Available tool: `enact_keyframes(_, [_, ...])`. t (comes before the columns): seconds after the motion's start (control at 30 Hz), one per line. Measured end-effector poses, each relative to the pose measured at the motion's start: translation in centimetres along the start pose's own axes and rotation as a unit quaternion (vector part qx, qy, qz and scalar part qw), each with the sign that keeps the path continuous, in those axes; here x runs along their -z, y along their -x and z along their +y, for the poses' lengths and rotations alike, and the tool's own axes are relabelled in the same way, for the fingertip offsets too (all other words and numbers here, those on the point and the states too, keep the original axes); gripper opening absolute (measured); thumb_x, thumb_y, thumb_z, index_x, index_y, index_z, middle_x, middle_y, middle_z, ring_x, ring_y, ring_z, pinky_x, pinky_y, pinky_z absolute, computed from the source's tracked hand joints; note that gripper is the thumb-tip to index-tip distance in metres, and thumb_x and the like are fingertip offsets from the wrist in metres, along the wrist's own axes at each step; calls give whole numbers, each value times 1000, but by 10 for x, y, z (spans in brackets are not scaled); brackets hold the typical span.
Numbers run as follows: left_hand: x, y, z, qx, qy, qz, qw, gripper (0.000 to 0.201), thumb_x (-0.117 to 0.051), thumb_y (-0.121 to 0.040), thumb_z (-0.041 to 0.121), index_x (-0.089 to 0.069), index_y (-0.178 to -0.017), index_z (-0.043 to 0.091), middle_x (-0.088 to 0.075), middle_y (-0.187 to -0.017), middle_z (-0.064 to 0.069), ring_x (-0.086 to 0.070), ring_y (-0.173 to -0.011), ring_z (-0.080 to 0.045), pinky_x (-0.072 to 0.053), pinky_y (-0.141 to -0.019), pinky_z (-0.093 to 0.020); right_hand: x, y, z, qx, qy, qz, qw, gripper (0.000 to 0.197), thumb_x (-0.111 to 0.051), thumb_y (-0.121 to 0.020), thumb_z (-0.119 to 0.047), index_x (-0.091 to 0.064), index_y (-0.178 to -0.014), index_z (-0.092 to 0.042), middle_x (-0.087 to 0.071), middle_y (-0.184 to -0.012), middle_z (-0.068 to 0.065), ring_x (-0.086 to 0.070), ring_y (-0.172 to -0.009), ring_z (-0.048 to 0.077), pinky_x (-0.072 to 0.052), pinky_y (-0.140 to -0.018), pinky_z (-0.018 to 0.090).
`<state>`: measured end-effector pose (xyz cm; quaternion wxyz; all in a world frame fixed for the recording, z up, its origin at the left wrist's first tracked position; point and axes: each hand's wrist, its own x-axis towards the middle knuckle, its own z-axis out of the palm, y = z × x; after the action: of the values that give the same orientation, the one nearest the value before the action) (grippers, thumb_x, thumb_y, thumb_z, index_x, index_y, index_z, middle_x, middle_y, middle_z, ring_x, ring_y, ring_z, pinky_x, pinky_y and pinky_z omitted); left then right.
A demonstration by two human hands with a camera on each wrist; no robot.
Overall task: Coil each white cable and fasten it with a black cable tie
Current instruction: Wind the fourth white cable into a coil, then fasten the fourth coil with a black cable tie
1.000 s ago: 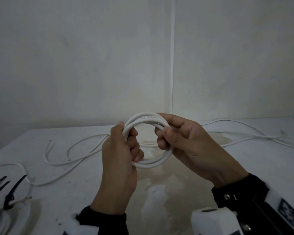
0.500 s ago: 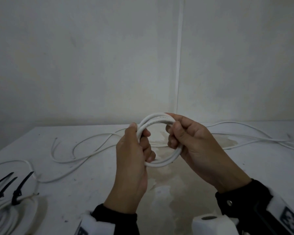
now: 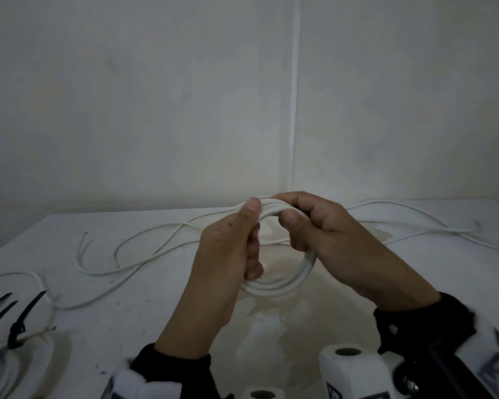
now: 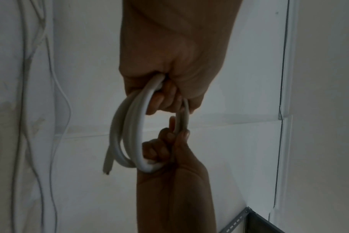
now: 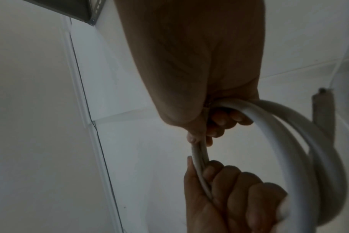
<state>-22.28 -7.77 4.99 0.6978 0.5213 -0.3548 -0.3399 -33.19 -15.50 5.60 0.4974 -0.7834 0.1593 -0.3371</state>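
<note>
Compared with a second ago, the white coil (image 3: pixel 283 283) now lies flatter in the head view, its far edge tipped away from the person, and both hands have drawn closer together along its upper arc, thumbs nearly meeting; judged from this, the winding is done and the person is squaring the turns up so a tie can go round them. The left hand (image 3: pixel 228 254) grips the left side of the coil, its fingers curled through the ring and its thumb pressed on top of the strands. The right hand (image 3: pixel 329 237) holds the right side the same way, fingers wrapped round the bundle, thumb tip pressing it near the top. The left wrist view shows a cut cable end (image 4: pixel 108 159) hanging free below the turns, so the coil is not yet fastened. It is held up above the table (image 3: pixel 127 312), not resting on it. Loose white cables (image 3: pixel 144 240) trail across the tabletop behind the hands, still to be coiled. At the left edge black cable ties (image 3: pixel 23 315) stand up from a finished coil (image 3: pixel 0 367), well apart from both hands, so one hand will have to let go to fetch a tie.
</note>
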Motion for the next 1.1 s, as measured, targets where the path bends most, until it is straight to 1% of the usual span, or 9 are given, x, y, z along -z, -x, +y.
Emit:
enact_keyframes(0.1, [-5, 5, 0, -7, 24, 17, 1000, 42, -45, -93, 31, -37, -56, 14, -25, -38, 9, -19, -33, -5, -20, -35, -15, 3, 9, -1, -18, -97, 2, 995, 25, -47, -84, -31, -58, -106, -26, -53, -69, -9, -47, -60, 3, -42, -61, 13])
enact_keyframes(0.2, [-13, 10, -4, -3, 58, 23, 998, 42, -43, -93, 32, -34, -56, 15, -23, -39, 9, -18, -34, -5, -21, -34, -17, 6, 25, 2, -32, -151, 19, 988, 23, -48, -88, -40, -58, -106, -30, -55, -68, -13, -51, -60, 3, -42, -58, 15])
enact_keyframes(0.33, [-28, 19, -10, 25, 67, -17, 997, 43, -40, -95, 33, -36, -57, 13, -24, -41, 7, -21, -34, -7, -29, -36, -18, 17, 41, 6, -20, -87, 63, 994, 27, -45, -82, -34, -60, -104, -33, -50, -60, -11, -44, -54, 2, -39, -63, 23])
enact_keyframes(0.5, [-37, 32, -7, 11, -82, -78, 993, 43, -30, -99, 20, -56, -69, 4, -42, -45, 0, -40, -39, -13, -45, -44, -21, 35, 66, -4, -36, 0, 64, 997, 17, -43, -94, -30, -56, -102, -37, -49, -57, -14, -43, -55, 2, -39, -62, 24])
enact_keyframes(0.67, [-62, 54, -3, 19, -96, -107, 989, 36, -33, -98, 22, -55, -73, 7, -34, -49, 2, -31, -37, -8, -34, -40, -20, 52, 89, -13, -52, 31, 56, 997, 22, -39, -97, -24, -57, -104, -34, -44, -68, -4, -42, -59, 7, -40, -63, 29])
enact_keyframes(0.77, [-78, 65, -2, 7, -120, -150, 981, 27, -48, -91, 26, -51, -70, 10, -33, -43, 10, -31, -38, -4, -35, -40, -18, 67, 107, -18, -66, 2, 56, 996, 22, -39, -97, -20, -57, -106, -29, -44, -70, -2, -42, -57, 3, -41, -63, 23])
enact_keyframes(0.9, [-106, 79, -9, -18, -131, -157, 979, 29, -48, -92, 22, -45, -65, 11, -32, -41, 10, -30, -38, -4, -33, -39, -18, 85, 133, -21, -74, -19, 86, 993, 25, -38, -98, -17, -55, -115, -19, -45, -72, -4, -44, -55, 0, -41, -62, 16])
enact_keyframes(0.97, [-121, 85, -14, -24, -129, -163, 978, 29, -47, -93, 21, -46, -66, 11, -32, -40, 11, -29, -37, -4, -32, -38, -18, 95, 148, -21, -86, 4, 107, 990, 27, -38, -97, -24, -52, -120, -23, -52, -79, -6, -50, -63, -3, -42, -65, 11])
enact_keyframes(1.1, [-141, 92, -24, -32, -142, -171, 975, 34, -50, -92, 21, -44, -59, 15, -31, -39, 10, -28, -35, -5, -31, -37, -17, 126, 187, -8, -152, 102, 149, 972, 37, -40, -93, -38, -46, -129, -31, -53, -120, -11, -51, -103, -5, -41, -83, 8])
